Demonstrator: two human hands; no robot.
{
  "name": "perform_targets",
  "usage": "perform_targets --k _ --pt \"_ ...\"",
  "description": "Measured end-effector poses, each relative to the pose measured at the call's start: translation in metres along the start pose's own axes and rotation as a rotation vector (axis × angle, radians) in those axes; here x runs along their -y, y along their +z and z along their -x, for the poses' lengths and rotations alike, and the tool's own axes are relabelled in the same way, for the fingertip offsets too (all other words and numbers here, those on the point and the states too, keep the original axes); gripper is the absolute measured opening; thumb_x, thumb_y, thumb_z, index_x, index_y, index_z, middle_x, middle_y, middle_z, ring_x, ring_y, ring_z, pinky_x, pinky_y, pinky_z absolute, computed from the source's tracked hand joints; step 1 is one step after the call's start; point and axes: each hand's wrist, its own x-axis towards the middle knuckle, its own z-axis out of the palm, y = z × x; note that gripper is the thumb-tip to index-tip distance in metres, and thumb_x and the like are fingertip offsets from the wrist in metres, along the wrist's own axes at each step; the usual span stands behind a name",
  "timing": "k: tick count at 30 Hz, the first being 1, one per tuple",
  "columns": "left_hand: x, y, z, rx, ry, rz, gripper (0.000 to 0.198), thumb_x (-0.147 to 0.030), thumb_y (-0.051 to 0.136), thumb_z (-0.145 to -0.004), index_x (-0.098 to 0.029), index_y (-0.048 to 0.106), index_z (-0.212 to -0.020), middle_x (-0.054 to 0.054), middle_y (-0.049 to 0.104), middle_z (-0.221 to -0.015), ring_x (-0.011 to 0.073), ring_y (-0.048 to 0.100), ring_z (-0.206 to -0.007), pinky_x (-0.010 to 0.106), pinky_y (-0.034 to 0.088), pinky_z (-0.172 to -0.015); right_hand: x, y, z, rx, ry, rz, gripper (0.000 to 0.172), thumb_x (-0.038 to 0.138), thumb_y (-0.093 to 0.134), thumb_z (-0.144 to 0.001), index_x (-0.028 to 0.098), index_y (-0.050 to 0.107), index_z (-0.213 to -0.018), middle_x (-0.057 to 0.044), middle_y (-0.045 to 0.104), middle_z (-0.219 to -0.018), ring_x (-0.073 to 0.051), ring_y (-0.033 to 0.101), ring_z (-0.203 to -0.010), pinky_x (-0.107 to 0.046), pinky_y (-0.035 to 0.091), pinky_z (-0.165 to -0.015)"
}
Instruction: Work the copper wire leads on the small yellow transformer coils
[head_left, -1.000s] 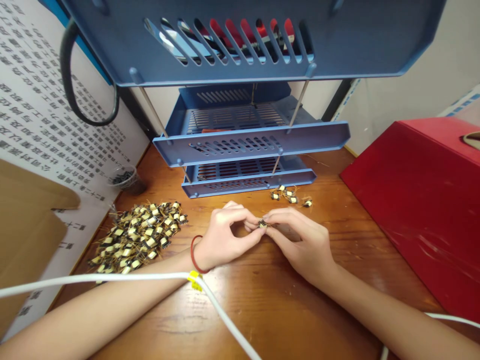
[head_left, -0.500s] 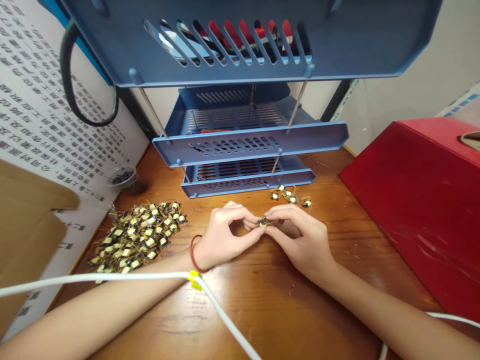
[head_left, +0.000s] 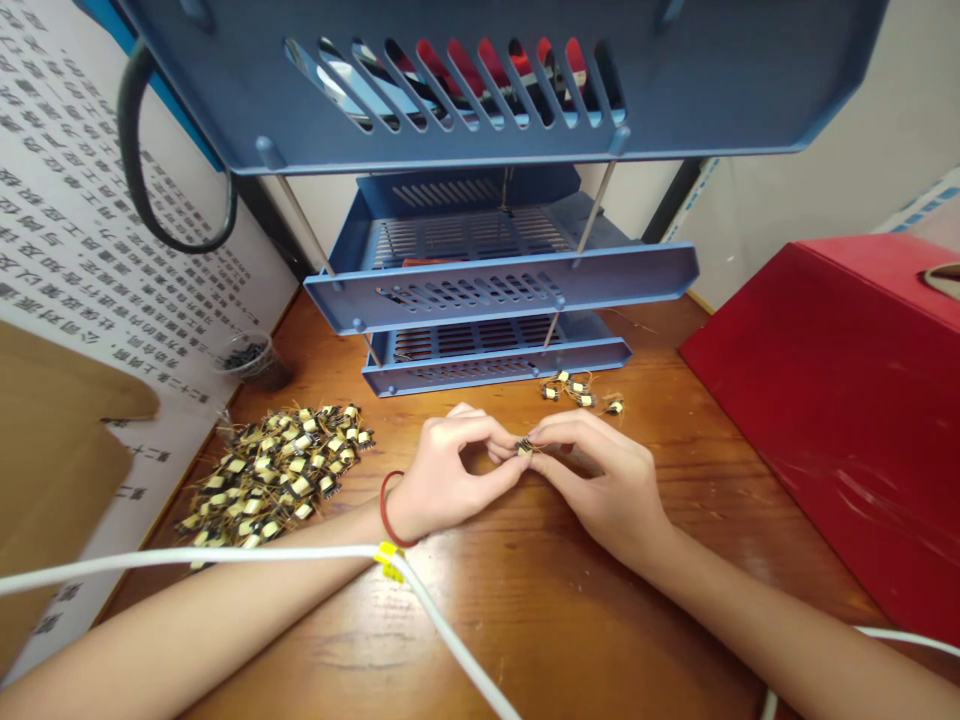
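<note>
- Between our two hands, a little coil (head_left: 524,447) with thin copper wires was pinched at the fingertips, over the wooden desk (head_left: 480,640).
- Our left hand (head_left: 442,475) was curled almost closed and had hold of the coil from the left, between thumb and fingers.
- Our right hand (head_left: 600,480) was curled in the same way and gripped the coil from the right, so both hands shared it.
- Left of our left hand lay a large heap of coils (head_left: 274,475), with yellow bands and tangled wires.
- Ahead of our right hand, a small group of coils (head_left: 577,392) lay just in front of a stacked blue tray rack (head_left: 495,290).
- Well to the right of our right hand stood a red box (head_left: 840,420), resting on the desk.
- Past the heap, up and to the left of our hands, stood a clear plastic cup (head_left: 251,360) of dark bits, beside a printed poster (head_left: 112,230).
- A red band (head_left: 392,510) circled our left wrist, and a white cable (head_left: 187,553) with a yellow clip (head_left: 388,560) lay across that forearm.
</note>
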Motion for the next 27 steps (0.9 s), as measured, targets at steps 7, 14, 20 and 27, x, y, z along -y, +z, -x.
perform_targets --k 7,14,20,27 --pt "-0.0008 0.0001 0.0003 0.004 -0.014 -0.002 0.01 -0.017 0.065 -0.069 -0.015 0.059 -0.061 0.001 0.063 -0.057 0.011 0.054 -0.056 0.026 0.044 -0.062 0.0013 -0.0006 -0.0005 0.009 -0.008 0.024 0.014 0.008 0.062 -0.075 0.02 0.058 -0.08 -0.001 0.061 -0.074 -0.013 0.058 -0.068 -0.024 0.049 -0.062" --pt "-0.0006 0.0 0.0005 0.005 -0.005 -0.023 0.009 -0.015 0.066 -0.068 -0.016 0.06 -0.062 0.0 0.064 -0.058 0.0107 0.054 -0.057 0.026 0.044 -0.063 0.0033 0.0004 -0.0024 -0.013 -0.081 0.042 0.014 0.009 0.058 -0.077 0.022 0.062 -0.082 -0.002 0.059 -0.073 -0.014 0.058 -0.069 -0.025 0.049 -0.06" --pt "-0.001 -0.0004 0.001 0.005 0.007 -0.044 0.009 -0.015 0.065 -0.068 -0.016 0.06 -0.061 -0.001 0.064 -0.057 0.0105 0.054 -0.056 0.026 0.044 -0.064 0.0036 0.001 -0.0015 -0.012 -0.08 0.059 0.014 0.009 0.058 -0.078 0.021 0.063 -0.081 -0.002 0.058 -0.072 -0.013 0.058 -0.068 -0.025 0.049 -0.059" --pt "-0.0005 -0.0005 0.0014 0.008 0.013 -0.062 0.01 -0.015 0.064 -0.068 -0.017 0.059 -0.061 -0.001 0.062 -0.056 0.0104 0.053 -0.055 0.026 0.043 -0.063 0.0032 0.0006 -0.0018 0.004 -0.082 0.075 0.014 0.009 0.057 -0.078 0.021 0.062 -0.08 -0.002 0.058 -0.072 -0.013 0.057 -0.068 -0.026 0.049 -0.059"
